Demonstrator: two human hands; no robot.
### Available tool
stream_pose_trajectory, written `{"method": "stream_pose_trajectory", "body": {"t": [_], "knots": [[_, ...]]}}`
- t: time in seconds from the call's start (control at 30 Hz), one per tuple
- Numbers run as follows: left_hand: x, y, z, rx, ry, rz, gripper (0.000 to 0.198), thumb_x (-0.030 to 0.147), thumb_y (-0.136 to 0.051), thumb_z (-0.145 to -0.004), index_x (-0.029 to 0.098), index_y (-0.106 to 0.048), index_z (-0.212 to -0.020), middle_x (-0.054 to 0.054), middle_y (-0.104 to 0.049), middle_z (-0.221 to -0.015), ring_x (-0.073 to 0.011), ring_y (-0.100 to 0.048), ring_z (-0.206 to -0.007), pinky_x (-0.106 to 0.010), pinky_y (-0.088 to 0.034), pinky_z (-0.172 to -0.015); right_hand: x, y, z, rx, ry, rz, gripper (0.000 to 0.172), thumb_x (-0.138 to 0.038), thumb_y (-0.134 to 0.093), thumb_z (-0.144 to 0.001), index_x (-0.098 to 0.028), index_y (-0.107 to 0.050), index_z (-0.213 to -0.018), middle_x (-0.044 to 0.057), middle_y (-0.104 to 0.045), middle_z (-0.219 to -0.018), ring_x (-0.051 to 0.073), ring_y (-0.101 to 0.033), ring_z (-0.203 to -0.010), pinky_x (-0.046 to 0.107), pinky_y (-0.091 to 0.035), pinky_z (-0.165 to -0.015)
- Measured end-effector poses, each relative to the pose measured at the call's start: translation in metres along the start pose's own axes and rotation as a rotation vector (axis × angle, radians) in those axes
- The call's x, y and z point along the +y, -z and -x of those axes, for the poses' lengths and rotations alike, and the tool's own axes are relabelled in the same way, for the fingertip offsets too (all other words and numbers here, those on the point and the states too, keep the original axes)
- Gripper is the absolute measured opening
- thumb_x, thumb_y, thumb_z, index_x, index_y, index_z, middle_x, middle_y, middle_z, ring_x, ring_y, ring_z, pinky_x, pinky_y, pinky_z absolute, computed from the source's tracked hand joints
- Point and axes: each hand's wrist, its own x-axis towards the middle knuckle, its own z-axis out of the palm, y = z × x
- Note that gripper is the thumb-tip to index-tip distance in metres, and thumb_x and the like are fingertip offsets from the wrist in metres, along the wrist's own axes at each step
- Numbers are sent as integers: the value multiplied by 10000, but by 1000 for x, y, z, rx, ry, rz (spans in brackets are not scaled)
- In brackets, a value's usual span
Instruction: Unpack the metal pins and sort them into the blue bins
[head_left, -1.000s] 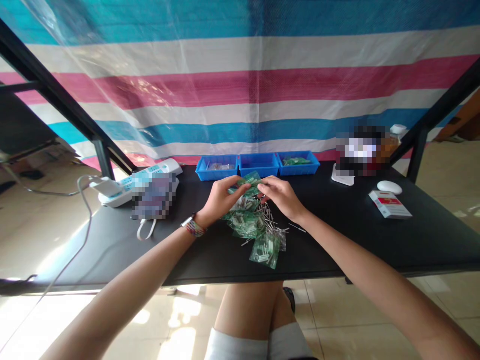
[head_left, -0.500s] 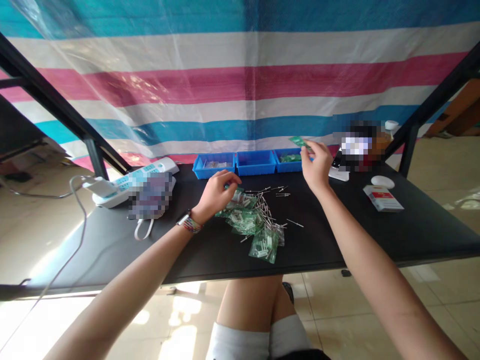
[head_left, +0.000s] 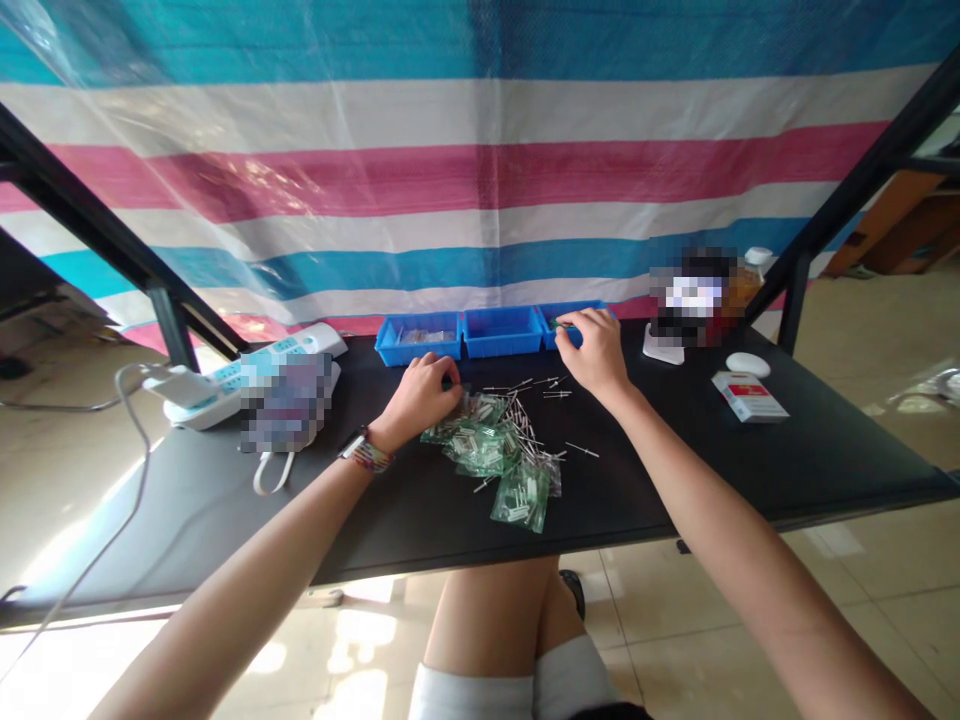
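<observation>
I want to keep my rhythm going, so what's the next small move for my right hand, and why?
Probably ease the right hand open over the right-hand blue bin: its fingertips are there beside a bit of green plastic, though I can't tell whether that's held or lying inside. The left hand is beside the pile of green packets.

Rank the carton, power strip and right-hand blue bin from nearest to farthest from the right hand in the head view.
1. Blue bin: at the right hand, partly hidden by it.
2. Carton: to the hand's right.
3. Power strip: far left of the table.
</observation>
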Motion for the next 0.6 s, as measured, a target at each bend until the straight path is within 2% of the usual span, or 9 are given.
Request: {"method": "stream_pose_trajectory", "body": {"t": [0.13, 0.23, 0.33, 0.4, 0.43, 0.5, 0.57, 0.6], "knots": [[-1, 4, -2, 65, 9, 145, 17, 214, -600, -811, 227, -610, -813, -38, -633, -796, -240, -595, -753, -375, -486, -742, -6, -1, 2, -25, 15, -55, 181, -239, -599, -966, -221, -774, -1008, 110, -779, -1052, 329, -646, -1065, 493, -470, -1032], [3, 11, -2, 174, 74, 234, 20, 224, -598, -856, 232, -586, -870, -13, -645, -785, -211, -599, -717, -340, -469, -701, -12, -2, 4, -32, 39, -111, 179, -216, -589, -969, -218, -765, -997, 110, -777, -1044, 323, -657, -1072, 486, -485, -1032], [9, 16, -4, 297, 96, 338, 47, 248, -631, -896, 225, -600, -923, -15, -670, -849, -186, -626, -743, -310, -492, -702, -21, -1, 5, -61, 76, -219, 179, -189, -585, -961, -217, -758, -995, 101, -768, -1020, 305, -669, -1061, 466, -509, -1022], [14, 16, -6, 357, 95, 499, 116, 293, -683, -907, 223, -609, -963, -25, -677, -918, -171, -647, -771, -283, -519, -689, -31, 0, 8, -112, 102, -337, 175, -199, -608, -959, -221, -759, -1045, 91, -759, -1024, 285, -684, -1036, 451, -540, -1006], [16, 16, -6, 376, 98, 602, 170, 322, -718, -900, 223, -613, -988, -26, -675, -937, -165, -658, -784, -269, -534, -683, -36, 0, 10, -140, 124, -400, 199, -209, -630, -956, -224, -756, -1108, 90, -754, -1056, 276, -692, -1034, 444, -558, -1000], [21, 13, -7, 369, 114, 801, 277, 374, -790, -873, 224, -625, -1037, -19, -669, -933, -154, -671, -792, -247, -558, -676, -47, 1, 15, -199, 202, -488, 360, -218, -681, -939, -242, -717, -1296, 103, -724, -1219, 270, -693, -1106, 448, -577, -1031], [27, 11, -6, 319, 149, 931, 321, 397, -840, -844, 218, -655, -1036, -13, -670, -910, -141, -665, -770, -224, -556, -647, -58, 3, 21, -256, 314, -499, 513, -208, -708, -935, -283, -650, -1439, 112, -637, -1425, 278, -657, -1235, 480, -559, -1109], [30, 10, -5, 285, 172, 973, 315, 399, -855, -834, 211, -674, -1012, -13, -673, -902, -132, -654, -748, -211, -542, -620, -63, 3, 23, -279, 366, -483, 514, -204, -703, -950, -301, -646, -1451, 109, -596, -1491, 283, -633, -1286, 501, -539, -1146]]}}
